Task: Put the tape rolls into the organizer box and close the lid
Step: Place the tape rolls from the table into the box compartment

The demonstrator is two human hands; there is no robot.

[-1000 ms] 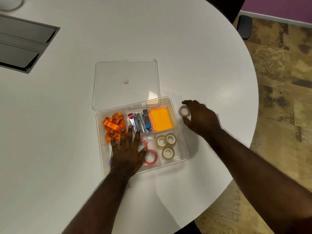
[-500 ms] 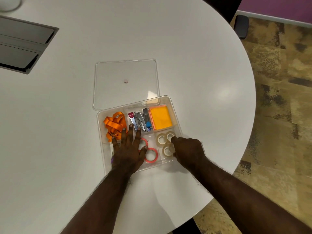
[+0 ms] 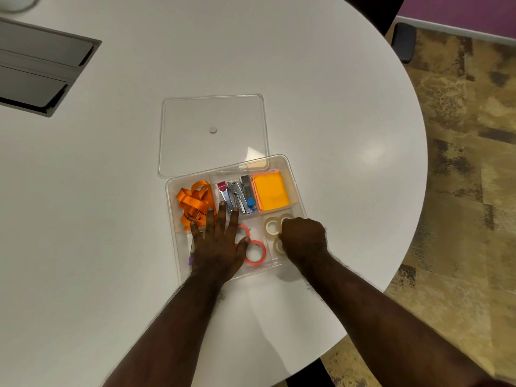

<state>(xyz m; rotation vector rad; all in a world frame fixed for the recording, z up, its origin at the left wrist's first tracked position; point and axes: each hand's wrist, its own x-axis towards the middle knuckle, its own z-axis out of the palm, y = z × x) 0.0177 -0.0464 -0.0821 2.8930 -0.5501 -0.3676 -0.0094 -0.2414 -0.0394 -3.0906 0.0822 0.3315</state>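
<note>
- Since one second ago, the right hand (image 3: 303, 238) has come from the bare table (image 3: 349, 107), where it held a clear tape roll beside the box, into the near-right compartment of the box (image 3: 293, 177).
- Table: white and round; the box stands near its front edge, so a hard push could slide it toward the person.
- Lid (image 3: 213, 135): clear, flat on the table behind the box, one corner touching or overlapping the box rim. It is not yet closed.
- Left hand (image 3: 219, 244): flat, fingers spread wide, pressing on the near-left part of the box, holding nothing.
- Right hand: fingers curled down over the clear tape rolls (image 3: 272, 226); whether they have let go of the roll cannot be told.
- Pink tape rolls (image 3: 255, 252): two, in the middle near compartment, partly under the left hand.
- Risk: a roll left standing on another may block the lid from closing.
</note>
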